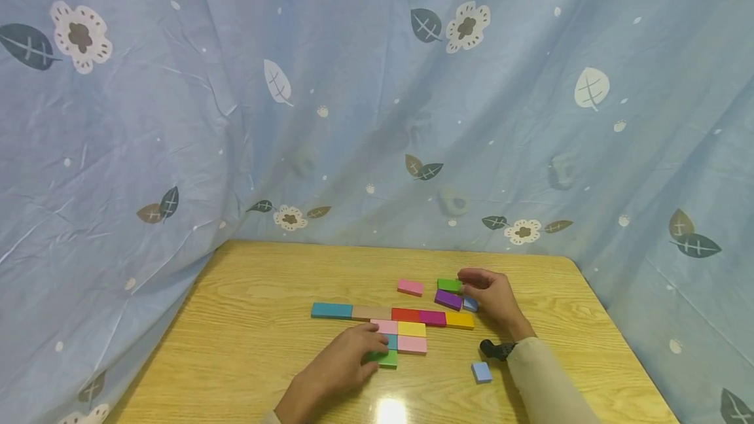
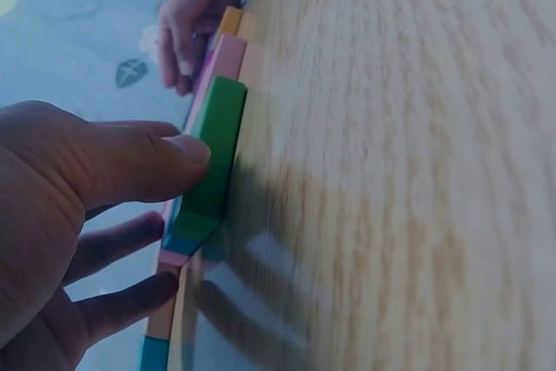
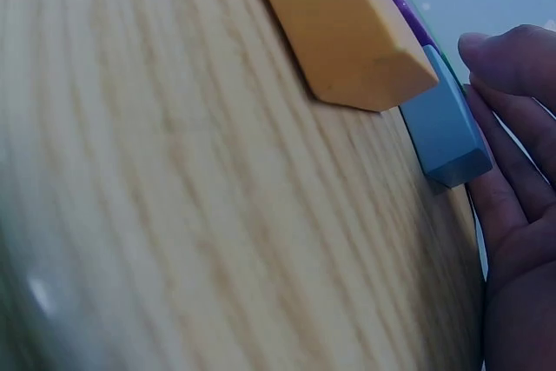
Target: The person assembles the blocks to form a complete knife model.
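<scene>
My left hand (image 1: 353, 352) rests at the left of a small group of flat blocks, its fingers spread. The thumb touches a green block (image 2: 215, 149) at the near edge, while other fingertips lie over the blue block (image 1: 392, 341) and by the pink block (image 1: 384, 326). Farther back, my right hand (image 1: 491, 293) is bent loosely at the right end of another green block (image 1: 449, 285). A purple block (image 1: 448, 300) and a small light blue block (image 3: 447, 132) lie beside that hand. Whether its fingertips touch the green block is unclear.
A row holds a blue block (image 1: 332, 310), a tan block (image 1: 371, 313), a red block (image 1: 405, 315), a magenta block (image 1: 432, 318) and an orange block (image 1: 459, 320). A pink block (image 1: 410, 287) lies behind; a light blue block (image 1: 481, 372) lies near the right forearm. A patterned curtain (image 1: 365, 116) surrounds the table.
</scene>
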Action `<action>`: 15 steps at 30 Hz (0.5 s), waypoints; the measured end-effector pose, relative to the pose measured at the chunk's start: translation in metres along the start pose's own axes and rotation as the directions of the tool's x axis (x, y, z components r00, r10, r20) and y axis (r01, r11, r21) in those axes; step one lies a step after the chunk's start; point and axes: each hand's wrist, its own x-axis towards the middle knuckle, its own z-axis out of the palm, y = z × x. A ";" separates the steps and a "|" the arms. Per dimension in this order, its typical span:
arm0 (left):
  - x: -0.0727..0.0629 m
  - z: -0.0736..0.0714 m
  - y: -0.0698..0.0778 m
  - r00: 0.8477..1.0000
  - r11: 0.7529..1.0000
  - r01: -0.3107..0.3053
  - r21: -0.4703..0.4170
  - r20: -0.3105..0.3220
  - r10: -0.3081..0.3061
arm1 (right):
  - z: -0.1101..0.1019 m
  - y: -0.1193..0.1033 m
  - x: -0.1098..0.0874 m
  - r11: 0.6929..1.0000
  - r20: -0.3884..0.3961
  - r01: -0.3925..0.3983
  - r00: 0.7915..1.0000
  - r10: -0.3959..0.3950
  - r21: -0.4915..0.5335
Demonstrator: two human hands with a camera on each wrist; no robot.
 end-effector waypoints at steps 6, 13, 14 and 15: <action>-0.001 0.001 0.000 1.000 1.000 0.021 0.002 0.000 -0.021 | 0.003 0.000 0.001 0.999 0.007 0.011 1.000 -0.011 -0.037; -0.001 0.004 -0.001 1.000 1.000 0.017 -0.006 -0.008 -0.017 | 0.006 0.000 -0.001 0.995 -0.040 0.003 0.999 -0.007 -0.096; -0.001 0.004 0.000 1.000 1.000 0.020 -0.005 -0.008 -0.020 | 0.006 0.000 -0.001 0.994 -0.046 0.001 0.999 -0.006 -0.106; -0.002 0.003 0.000 1.000 1.000 0.021 -0.004 -0.009 -0.021 | 0.006 0.000 -0.001 0.994 -0.054 -0.001 0.999 -0.005 -0.113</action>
